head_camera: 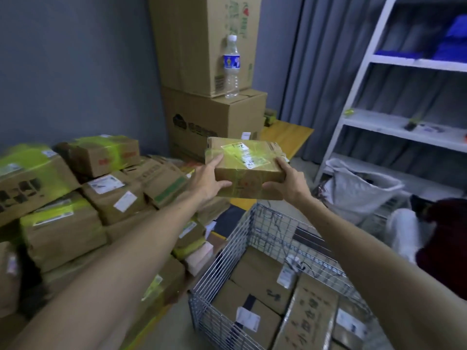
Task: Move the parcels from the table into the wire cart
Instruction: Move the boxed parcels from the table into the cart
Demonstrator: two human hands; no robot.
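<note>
Heaped at left on the table (pixel 288 132): taped parcels (pixel 63 223) not yet moved. Gripped between left hand (pixel 209 178) and right hand (pixel 288 183), fingers curled round each short end: 1 flat parcel (pixel 247 170) (label up), long axis running hand to hand. Below and nearer the body, slightly right: wire cart (pixel 227 251), part filled. Likely next: lowering straight down, both hands equally close.
</note>
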